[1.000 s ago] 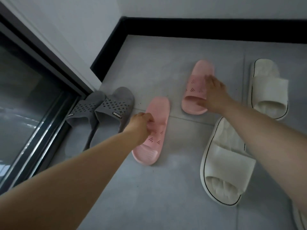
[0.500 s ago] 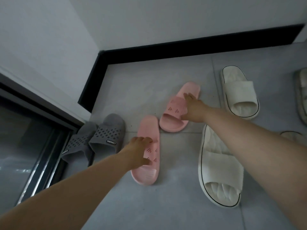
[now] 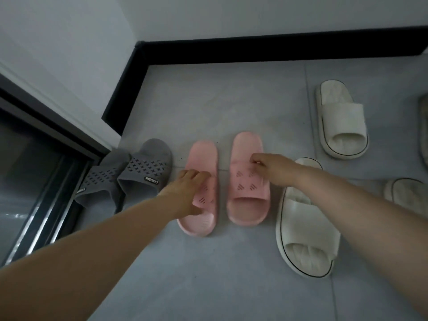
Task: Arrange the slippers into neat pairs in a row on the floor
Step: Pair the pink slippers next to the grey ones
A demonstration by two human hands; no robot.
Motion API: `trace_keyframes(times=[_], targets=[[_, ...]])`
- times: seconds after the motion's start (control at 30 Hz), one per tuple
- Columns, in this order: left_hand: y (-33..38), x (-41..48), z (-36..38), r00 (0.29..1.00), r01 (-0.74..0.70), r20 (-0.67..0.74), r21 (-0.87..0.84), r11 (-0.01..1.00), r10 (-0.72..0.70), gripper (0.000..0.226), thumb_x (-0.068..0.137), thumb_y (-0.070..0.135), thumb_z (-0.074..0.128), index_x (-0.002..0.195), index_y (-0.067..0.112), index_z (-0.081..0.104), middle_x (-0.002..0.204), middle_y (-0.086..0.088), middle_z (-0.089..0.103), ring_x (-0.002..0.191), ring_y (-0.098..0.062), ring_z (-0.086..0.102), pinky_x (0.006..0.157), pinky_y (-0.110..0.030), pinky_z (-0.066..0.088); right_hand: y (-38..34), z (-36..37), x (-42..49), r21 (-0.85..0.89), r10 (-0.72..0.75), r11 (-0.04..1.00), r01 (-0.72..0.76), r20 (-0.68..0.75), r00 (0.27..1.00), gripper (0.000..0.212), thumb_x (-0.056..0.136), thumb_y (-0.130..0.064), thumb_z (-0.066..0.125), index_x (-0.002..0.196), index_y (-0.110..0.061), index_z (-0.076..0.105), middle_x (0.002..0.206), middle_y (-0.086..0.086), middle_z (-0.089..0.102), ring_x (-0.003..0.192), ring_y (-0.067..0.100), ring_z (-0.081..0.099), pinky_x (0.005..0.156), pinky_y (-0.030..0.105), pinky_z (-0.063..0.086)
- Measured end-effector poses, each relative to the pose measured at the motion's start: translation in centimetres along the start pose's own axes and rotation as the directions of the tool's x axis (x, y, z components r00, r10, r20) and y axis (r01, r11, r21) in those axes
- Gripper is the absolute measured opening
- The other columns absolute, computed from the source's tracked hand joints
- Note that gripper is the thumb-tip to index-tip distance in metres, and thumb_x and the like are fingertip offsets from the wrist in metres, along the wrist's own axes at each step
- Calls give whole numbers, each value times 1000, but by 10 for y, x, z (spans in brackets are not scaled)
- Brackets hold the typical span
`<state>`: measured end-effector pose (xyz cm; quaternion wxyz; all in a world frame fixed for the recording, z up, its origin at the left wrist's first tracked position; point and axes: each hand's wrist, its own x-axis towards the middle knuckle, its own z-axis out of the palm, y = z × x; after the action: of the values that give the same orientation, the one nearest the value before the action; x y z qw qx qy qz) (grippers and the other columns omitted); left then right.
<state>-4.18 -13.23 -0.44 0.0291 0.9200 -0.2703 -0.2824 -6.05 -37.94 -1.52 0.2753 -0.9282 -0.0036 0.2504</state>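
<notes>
Two pink slippers lie side by side on the grey floor, toes toward me. My left hand grips the strap of the left pink slipper. My right hand pinches the strap of the right pink slipper. A grey pair sits close together to the left, by the door track. One white slipper lies right of the pink ones, partly under my right forearm. Another white slipper lies farther back right.
A black skirting board runs along the back wall and the left corner. A dark sliding door frame borders the left. Parts of more pale slippers show at the right edge.
The right pink slipper was angled and farther back; my right hand has pulled it down and turned it parallel beside the left pink one. The view has tilted up.
</notes>
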Motion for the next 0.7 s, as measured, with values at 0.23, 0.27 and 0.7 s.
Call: trace_keyframes(times=[0.23,0.27,0.7], targets=[[8,11,-11,999,16,-38,-218,976,-25,79,59,41,79,128,37,40,129,5,56,121,-22,46,110,-40,23,-26,30,-10,33,-6,999,7,-41,999,24,95,-34,40,101,-19,58,108,15,57,99,35,53,80,33,34],[8,12,-12,999,10,-44,-273,962,-23,77,59,40,79,126,38,41,126,7,57,119,-20,48,111,-40,22,-28,33,-11,70,16,998,-11,-76,997,23,94,-33,42,104,-19,59,110,15,57,101,35,54,81,32,35],[64,41,-8,962,-215,-220,-257,942,160,59,65,44,76,119,32,56,128,-2,54,122,-25,44,111,-37,26,23,-31,-92,811,294,568,-139,-42,955,28,96,-36,41,116,-25,55,116,3,64,108,16,58,101,35,40]])
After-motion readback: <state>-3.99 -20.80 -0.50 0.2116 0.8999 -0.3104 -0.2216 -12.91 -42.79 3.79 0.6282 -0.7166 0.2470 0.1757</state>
